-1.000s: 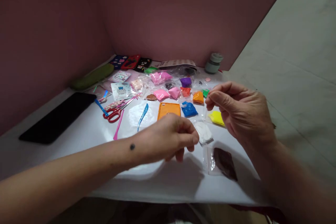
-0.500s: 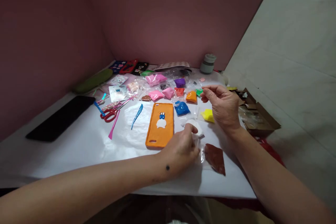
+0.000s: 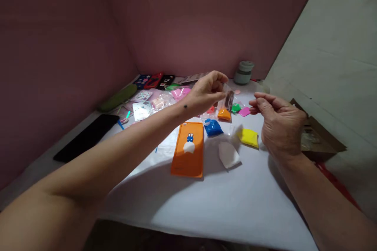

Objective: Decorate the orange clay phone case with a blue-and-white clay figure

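My left hand [image 3: 210,91] is raised over the back of the table, its fingers closed on a clear bag with brown clay [image 3: 229,100] that hangs from them. At the right, my right hand [image 3: 278,123] is held above the table with thumb and forefinger pinched; anything between them is too small to make out. An orange phone case [image 3: 193,161] with a blue and white figure lies in the middle. Right of it lie packets of blue clay [image 3: 213,127], white clay [image 3: 229,155] and yellow clay [image 3: 249,137]. An orange packet [image 3: 224,115] sits below the brown one.
A black slab [image 3: 85,137] and a green pouch [image 3: 118,98] lie at the left. Decorated cases [image 3: 153,80] are at the back, and a grey jar [image 3: 244,72] stands at the back right. Beyond the right edge is a cardboard box [image 3: 326,139].
My left hand has lifted the brown packet from the front right and carried it to the back. My right hand stays pinched. The view has shifted, and a pink packet now shows beside the green one.
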`<state>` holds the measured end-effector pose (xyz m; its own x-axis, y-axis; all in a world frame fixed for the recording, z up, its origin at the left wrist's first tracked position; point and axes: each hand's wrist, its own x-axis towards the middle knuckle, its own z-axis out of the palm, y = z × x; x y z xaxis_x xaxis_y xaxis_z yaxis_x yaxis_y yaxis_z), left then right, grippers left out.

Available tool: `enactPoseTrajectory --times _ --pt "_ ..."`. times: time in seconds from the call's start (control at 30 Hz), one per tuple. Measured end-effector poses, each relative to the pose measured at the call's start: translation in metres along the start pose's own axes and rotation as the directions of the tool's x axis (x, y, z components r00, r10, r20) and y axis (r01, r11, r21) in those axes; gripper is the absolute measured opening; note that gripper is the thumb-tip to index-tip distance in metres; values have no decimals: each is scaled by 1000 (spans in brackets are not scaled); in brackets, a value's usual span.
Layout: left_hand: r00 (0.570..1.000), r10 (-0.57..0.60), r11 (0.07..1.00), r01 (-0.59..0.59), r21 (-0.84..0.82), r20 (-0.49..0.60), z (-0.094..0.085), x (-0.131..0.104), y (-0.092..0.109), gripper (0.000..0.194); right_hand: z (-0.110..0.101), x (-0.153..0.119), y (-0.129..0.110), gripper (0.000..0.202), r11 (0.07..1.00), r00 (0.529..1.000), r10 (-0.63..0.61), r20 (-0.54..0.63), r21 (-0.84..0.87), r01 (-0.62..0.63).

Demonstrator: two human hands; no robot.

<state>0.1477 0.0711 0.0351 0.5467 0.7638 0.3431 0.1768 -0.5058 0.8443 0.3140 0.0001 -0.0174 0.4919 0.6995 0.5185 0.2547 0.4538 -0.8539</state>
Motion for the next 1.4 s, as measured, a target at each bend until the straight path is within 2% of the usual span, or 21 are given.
enactPoseTrajectory --times 0.1,0.17,0.2,0.3,0.4,0.5,0.63,0.77,0.9,1.0,1.1,1.23,1.4 --pt "997 -47 999 48 24 -62 0 21 -27 29 5 -8 -3 12 998 996 67 63 -20 -66" --pt "990 -99 992 106 73 -96 -4 27 -44 19 9 -14 -6 10 993 984 121 131 -20 -120" --pt "986 -125 985 136 103 -110 -8 28 -51 13 11 -17 -7 8 989 975 146 166 -16 -145" --pt "972 -169 965 196 174 -161 -28 18 -60 16 14 -22 -9 8 978 954 198 225 24 -208" --pt "969 -195 956 222 190 -150 -48 -6 -51 15 16 -22 -10 6 957 939 243 243 96 -273" --pt "967 -235 954 249 169 -100 -59 -38 -32 6 16 -21 -15 5 923 913 303 275 155 -353" --pt "955 -290 945 297 138 -68 -61 -77 -12 8 16 -21 -28 11 875 875 364 320 204 -439" --pt "943 -321 940 329 91 -91 -61 -101 -5 11 22 -23 -46 7 836 824 403 398 207 -509" --pt "933 -345 936 350 35 -106 -66 -115 -5 11 34 -31 -69 15 810 752 422 507 161 -563" --pt "926 -365 931 366 -11 -96 -69 -125 -10 10 44 -42 -76 27 779 686 441 580 133 -613" --pt "917 -388 922 383 -65 -95 -70 -134 -20 9 51 -52 -70 33 728 660 483 575 154 -668" --pt "905 -412 907 397 -136 -107 -66 -140 -36 12 58 -65 -52 23 713 654 521 548 142 -687" --pt "938 -346 932 341 -127 -23 -54 -148 -37 18 60 -79 -43 16 689 583 561 587 59 -722"
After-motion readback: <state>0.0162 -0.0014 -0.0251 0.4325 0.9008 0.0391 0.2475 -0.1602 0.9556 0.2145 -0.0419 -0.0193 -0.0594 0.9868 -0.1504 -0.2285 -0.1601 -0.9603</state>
